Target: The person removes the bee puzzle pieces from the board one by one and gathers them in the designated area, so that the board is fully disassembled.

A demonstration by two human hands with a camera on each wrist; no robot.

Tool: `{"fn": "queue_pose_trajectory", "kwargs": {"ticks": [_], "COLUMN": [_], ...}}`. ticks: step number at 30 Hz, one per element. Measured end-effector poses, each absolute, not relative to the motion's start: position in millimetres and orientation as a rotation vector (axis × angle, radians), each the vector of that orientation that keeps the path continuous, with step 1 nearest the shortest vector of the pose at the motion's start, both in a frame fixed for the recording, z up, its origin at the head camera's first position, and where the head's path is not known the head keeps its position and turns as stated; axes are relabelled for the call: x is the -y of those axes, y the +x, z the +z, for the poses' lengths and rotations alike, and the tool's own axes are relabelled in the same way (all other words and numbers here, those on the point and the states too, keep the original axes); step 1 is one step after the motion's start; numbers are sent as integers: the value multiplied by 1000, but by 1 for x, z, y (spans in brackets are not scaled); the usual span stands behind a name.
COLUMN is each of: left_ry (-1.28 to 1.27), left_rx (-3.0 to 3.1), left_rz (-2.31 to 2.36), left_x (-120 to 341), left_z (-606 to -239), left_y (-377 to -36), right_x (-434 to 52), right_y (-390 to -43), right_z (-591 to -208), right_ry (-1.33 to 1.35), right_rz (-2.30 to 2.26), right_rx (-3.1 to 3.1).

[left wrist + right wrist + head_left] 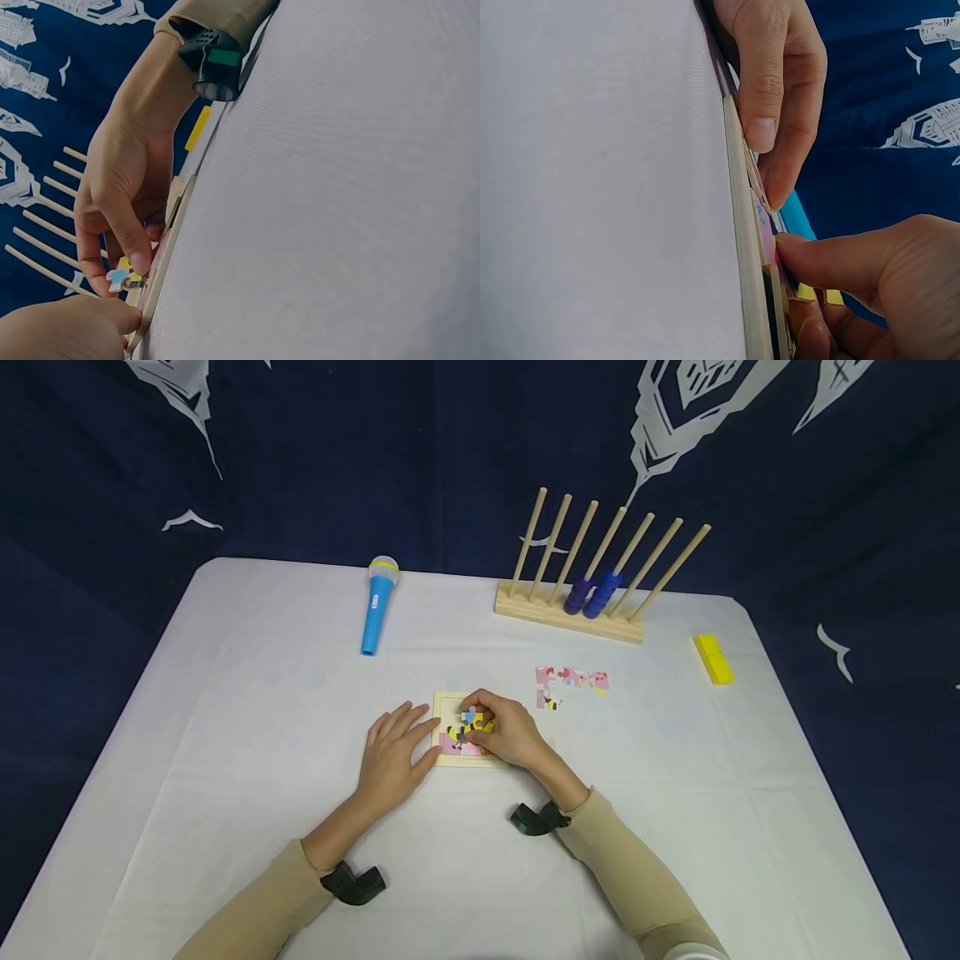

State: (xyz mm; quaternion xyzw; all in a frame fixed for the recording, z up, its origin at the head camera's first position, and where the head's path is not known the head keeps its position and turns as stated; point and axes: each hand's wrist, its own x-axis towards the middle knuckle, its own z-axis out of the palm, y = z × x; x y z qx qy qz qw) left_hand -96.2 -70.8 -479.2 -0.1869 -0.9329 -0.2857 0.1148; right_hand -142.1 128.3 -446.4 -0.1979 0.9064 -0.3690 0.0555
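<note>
The right hand (510,731) has a puzzle piece (472,720) pinched in curled fingertips right over the wooden tray (450,758), while the left hand (393,758) lies flat-fingered against the tray's left edge.

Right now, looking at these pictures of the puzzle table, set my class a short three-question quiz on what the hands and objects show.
1. True or false: the right hand pinches a small yellow and blue jigsaw piece over the square wooden puzzle tray.
2. What does the left hand do? A grips the blue toy microphone; B rests flat against the tray's edge.
3. How many pegs of the wooden peg rack carry blue or purple rings?

Key: 1 true; 2 B; 3 two.
</note>
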Motion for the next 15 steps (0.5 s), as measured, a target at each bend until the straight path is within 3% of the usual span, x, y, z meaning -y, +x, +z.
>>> {"fn": "queue_pose_trajectory", "kwargs": {"ticks": [15], "left_ry": [-542], "left_rx": [2746], "left_rz": [-831], "left_x": [70], "left_z": [-478], "left_y": [-96], "right_x": [-129], "right_y": [-142], "right_z": [-448], "right_ry": [-584], "right_rz": [-1199], "right_rx": [-2715]}}
